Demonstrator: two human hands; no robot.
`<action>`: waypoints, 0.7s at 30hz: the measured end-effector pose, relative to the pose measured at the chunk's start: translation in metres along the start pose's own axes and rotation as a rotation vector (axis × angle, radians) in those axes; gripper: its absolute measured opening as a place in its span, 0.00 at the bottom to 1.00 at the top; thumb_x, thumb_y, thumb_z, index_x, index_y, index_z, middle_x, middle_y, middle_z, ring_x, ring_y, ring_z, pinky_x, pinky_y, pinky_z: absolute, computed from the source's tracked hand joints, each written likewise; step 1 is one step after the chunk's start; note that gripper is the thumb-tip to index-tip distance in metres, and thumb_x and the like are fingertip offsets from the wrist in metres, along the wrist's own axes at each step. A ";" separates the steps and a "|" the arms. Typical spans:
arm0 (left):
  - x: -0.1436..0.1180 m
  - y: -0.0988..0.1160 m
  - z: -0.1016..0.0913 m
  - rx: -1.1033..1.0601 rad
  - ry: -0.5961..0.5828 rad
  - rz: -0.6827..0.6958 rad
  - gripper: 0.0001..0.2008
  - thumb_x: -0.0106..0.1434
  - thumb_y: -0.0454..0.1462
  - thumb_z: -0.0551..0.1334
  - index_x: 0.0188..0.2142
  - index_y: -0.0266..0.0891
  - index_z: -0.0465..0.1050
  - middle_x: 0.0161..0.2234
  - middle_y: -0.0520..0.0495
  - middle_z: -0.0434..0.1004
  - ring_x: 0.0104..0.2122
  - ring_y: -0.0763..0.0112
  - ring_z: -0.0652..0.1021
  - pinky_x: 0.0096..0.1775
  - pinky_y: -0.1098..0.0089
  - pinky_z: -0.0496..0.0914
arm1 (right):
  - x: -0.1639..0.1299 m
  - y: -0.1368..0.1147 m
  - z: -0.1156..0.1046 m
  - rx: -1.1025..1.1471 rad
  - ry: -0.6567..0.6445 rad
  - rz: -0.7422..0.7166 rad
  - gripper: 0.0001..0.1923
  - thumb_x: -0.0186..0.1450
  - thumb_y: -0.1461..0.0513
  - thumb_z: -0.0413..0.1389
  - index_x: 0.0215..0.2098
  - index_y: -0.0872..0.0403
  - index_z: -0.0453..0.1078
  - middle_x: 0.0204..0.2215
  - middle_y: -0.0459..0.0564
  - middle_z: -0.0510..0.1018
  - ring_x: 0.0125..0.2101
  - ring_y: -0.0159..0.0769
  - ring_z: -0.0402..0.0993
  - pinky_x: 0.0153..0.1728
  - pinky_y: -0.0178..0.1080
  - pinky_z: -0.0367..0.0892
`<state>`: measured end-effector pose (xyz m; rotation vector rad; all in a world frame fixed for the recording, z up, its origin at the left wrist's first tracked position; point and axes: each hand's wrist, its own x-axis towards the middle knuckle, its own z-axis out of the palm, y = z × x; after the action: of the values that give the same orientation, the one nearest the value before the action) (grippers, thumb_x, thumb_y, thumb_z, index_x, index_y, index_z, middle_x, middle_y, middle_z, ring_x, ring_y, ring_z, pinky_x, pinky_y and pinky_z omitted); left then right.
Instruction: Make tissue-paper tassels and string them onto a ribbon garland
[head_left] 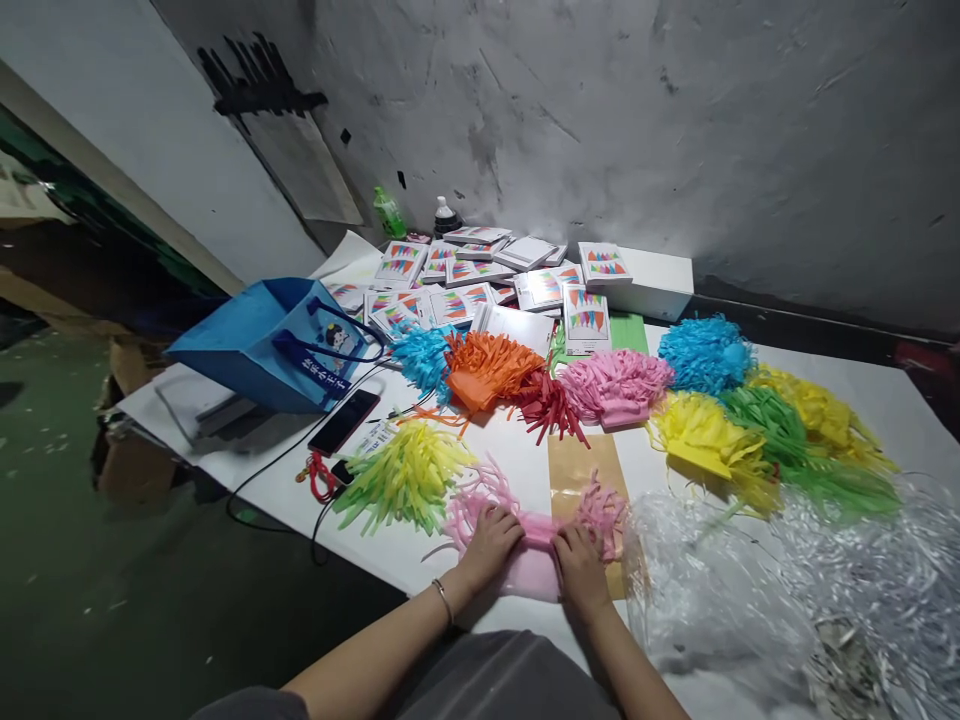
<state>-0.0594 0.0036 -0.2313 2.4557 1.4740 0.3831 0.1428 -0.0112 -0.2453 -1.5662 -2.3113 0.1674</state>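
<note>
Pressing my left hand (491, 540) and right hand (581, 565) flat on 1 pink tassel bundle (534, 545), fingers down, near the brown paper sheet (577, 470).

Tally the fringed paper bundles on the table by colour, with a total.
Pink: 2, one under both hands, one mid-table
Blue: 2
Orange: 1
Red: 1
Yellow-green mix: 1
Yellow: 2
Green: 1
Total: 10 visible; overlapping piles on the right make that count approximate.
</note>
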 end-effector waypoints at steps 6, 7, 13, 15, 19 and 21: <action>0.016 0.013 -0.013 0.076 -0.083 -0.279 0.12 0.69 0.36 0.52 0.38 0.39 0.75 0.39 0.42 0.74 0.42 0.58 0.70 0.48 0.55 0.57 | 0.019 -0.004 -0.007 -0.107 -0.015 0.187 0.08 0.66 0.65 0.52 0.33 0.53 0.73 0.34 0.55 0.77 0.41 0.46 0.68 0.48 0.51 0.52; 0.019 0.015 -0.013 0.087 -0.085 -0.307 0.12 0.69 0.37 0.52 0.38 0.39 0.75 0.40 0.41 0.74 0.43 0.57 0.70 0.48 0.54 0.57 | 0.023 -0.004 -0.008 -0.119 -0.021 0.197 0.08 0.65 0.65 0.52 0.32 0.53 0.73 0.33 0.56 0.77 0.40 0.47 0.68 0.47 0.51 0.52; 0.030 0.015 -0.012 0.111 -0.118 -0.375 0.12 0.67 0.38 0.55 0.37 0.38 0.77 0.40 0.40 0.74 0.43 0.54 0.71 0.46 0.53 0.58 | 0.033 -0.005 -0.015 -0.135 -0.011 0.174 0.08 0.64 0.65 0.52 0.31 0.53 0.74 0.36 0.59 0.77 0.41 0.50 0.67 0.50 0.55 0.49; 0.031 0.014 -0.012 0.110 -0.124 -0.370 0.11 0.67 0.38 0.55 0.36 0.38 0.77 0.40 0.40 0.74 0.43 0.53 0.71 0.47 0.53 0.58 | 0.032 -0.008 -0.013 -0.111 -0.009 0.104 0.07 0.65 0.65 0.53 0.35 0.51 0.73 0.37 0.55 0.77 0.42 0.47 0.67 0.53 0.54 0.47; 0.030 0.013 -0.015 0.103 -0.132 -0.363 0.11 0.66 0.38 0.56 0.37 0.37 0.76 0.39 0.40 0.74 0.43 0.53 0.72 0.48 0.52 0.59 | 0.026 -0.009 -0.002 -0.042 -0.031 -0.089 0.06 0.64 0.66 0.55 0.32 0.48 0.72 0.33 0.46 0.77 0.41 0.38 0.67 0.56 0.45 0.46; 0.026 0.012 -0.016 0.096 -0.106 -0.341 0.12 0.65 0.41 0.59 0.44 0.37 0.74 0.45 0.38 0.73 0.47 0.52 0.71 0.51 0.50 0.57 | 0.025 -0.007 0.004 -0.024 -0.024 -0.111 0.07 0.64 0.67 0.56 0.30 0.50 0.72 0.31 0.45 0.77 0.39 0.37 0.67 0.55 0.45 0.46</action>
<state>-0.0429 0.0221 -0.2098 2.1936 1.8569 0.1144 0.1268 0.0090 -0.2413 -1.4505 -2.4198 0.1321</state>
